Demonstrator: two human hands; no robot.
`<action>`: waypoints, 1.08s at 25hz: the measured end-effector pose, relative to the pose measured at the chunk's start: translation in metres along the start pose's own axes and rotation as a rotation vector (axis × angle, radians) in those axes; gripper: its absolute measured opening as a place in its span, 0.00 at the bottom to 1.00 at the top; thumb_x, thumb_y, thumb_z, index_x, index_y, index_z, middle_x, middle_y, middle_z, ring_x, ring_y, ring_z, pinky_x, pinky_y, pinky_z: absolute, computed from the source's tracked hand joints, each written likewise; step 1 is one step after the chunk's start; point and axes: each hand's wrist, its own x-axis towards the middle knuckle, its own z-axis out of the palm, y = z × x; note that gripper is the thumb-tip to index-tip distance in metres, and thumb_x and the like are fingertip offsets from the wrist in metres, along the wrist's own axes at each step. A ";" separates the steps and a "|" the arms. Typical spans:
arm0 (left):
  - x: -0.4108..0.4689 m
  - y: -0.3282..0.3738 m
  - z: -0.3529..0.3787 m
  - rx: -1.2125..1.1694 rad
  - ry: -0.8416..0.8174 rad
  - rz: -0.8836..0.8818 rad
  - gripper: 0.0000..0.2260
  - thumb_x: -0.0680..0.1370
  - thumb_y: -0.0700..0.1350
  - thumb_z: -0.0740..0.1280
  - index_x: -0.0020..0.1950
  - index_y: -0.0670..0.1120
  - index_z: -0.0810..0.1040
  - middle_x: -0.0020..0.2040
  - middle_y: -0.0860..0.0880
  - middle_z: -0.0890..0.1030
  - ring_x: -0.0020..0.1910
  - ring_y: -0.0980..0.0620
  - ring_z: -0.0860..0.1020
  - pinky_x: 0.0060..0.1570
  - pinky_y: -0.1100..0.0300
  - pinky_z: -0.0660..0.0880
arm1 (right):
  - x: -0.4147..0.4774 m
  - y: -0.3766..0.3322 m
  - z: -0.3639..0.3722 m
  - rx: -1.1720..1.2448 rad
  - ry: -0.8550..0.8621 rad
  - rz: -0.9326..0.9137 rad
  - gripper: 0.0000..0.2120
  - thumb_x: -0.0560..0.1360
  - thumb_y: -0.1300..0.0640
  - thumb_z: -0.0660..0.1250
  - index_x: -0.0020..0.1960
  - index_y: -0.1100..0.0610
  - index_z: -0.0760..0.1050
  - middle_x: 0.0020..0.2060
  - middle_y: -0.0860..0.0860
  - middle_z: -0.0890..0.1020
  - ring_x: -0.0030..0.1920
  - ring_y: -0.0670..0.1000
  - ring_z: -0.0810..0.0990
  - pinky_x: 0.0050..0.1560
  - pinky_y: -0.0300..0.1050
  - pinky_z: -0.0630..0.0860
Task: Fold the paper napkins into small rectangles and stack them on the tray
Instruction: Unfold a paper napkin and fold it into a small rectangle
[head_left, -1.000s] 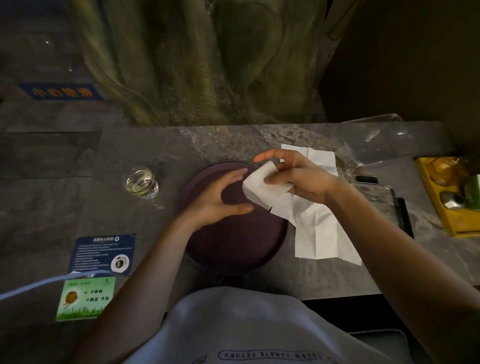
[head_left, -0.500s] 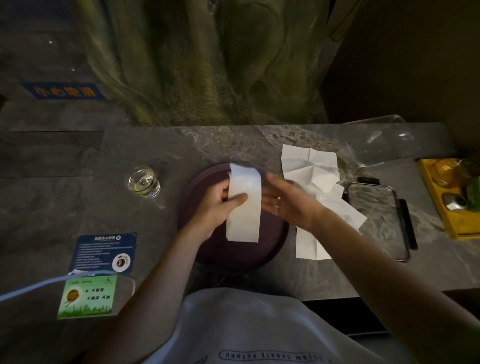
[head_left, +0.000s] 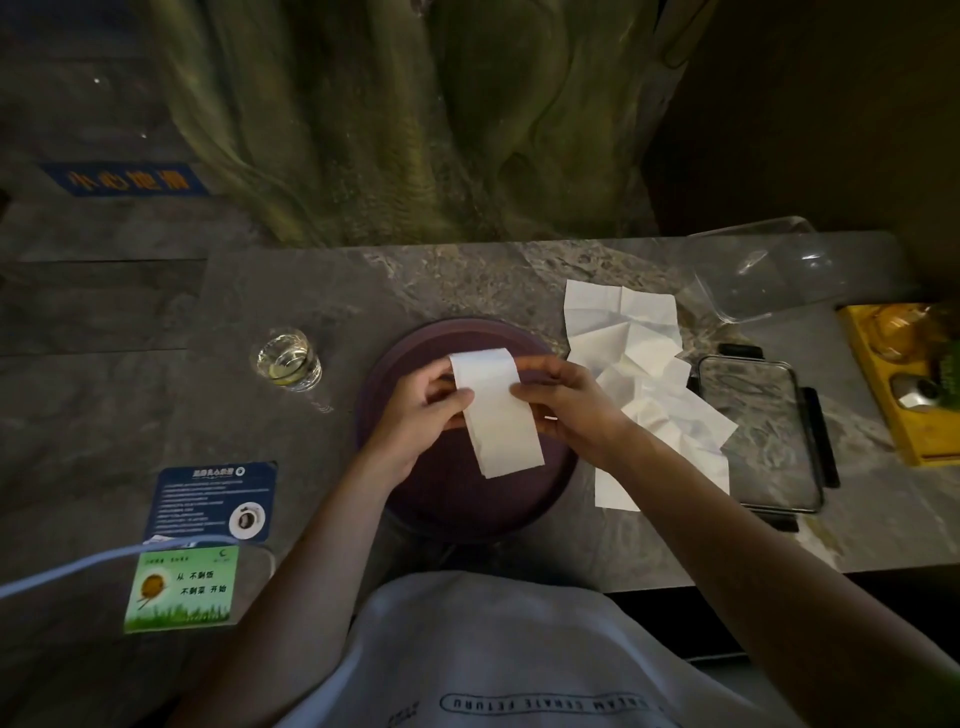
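Observation:
A white paper napkin (head_left: 497, 415), folded into a long strip, hangs above the round dark purple tray (head_left: 447, 499). My left hand (head_left: 421, 415) pinches its left edge and my right hand (head_left: 566, 405) pinches its right edge, both near the top of the strip. The strip's top end curls over. Its lower end hangs free over the tray. A loose pile of unfolded, creased white napkins (head_left: 634, 364) lies on the table right of the tray, partly hidden by my right forearm.
A small glass of water (head_left: 289, 359) stands left of the tray. A phone (head_left: 756, 431) lies right of the napkin pile. A clear plastic box (head_left: 769, 270) and a yellow tray (head_left: 904, 384) sit at the far right. Two printed cards (head_left: 208, 540) lie at the front left.
My right hand lifted a napkin off the pile and brought it left over the tray. Both hands now hold it as a narrow strip, tilted a little since half a second ago.

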 end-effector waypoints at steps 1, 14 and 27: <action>0.000 0.000 -0.001 0.002 0.020 0.025 0.16 0.76 0.35 0.67 0.60 0.52 0.77 0.53 0.46 0.83 0.53 0.50 0.82 0.47 0.55 0.80 | 0.001 0.001 -0.001 -0.002 -0.019 -0.012 0.12 0.75 0.67 0.68 0.55 0.56 0.79 0.47 0.52 0.84 0.43 0.47 0.85 0.42 0.44 0.81; 0.003 0.007 0.001 0.240 0.188 0.393 0.21 0.73 0.30 0.64 0.36 0.57 0.83 0.52 0.54 0.80 0.55 0.57 0.79 0.57 0.61 0.73 | 0.010 -0.001 -0.004 -0.149 0.000 -0.379 0.14 0.73 0.77 0.59 0.44 0.65 0.81 0.33 0.45 0.84 0.34 0.41 0.80 0.35 0.33 0.73; -0.005 0.008 0.016 0.130 0.230 0.452 0.24 0.73 0.34 0.71 0.65 0.53 0.73 0.55 0.49 0.81 0.52 0.53 0.82 0.52 0.60 0.79 | -0.007 -0.004 0.004 -0.338 0.151 -0.618 0.16 0.72 0.72 0.68 0.55 0.57 0.78 0.39 0.40 0.81 0.39 0.40 0.80 0.43 0.35 0.75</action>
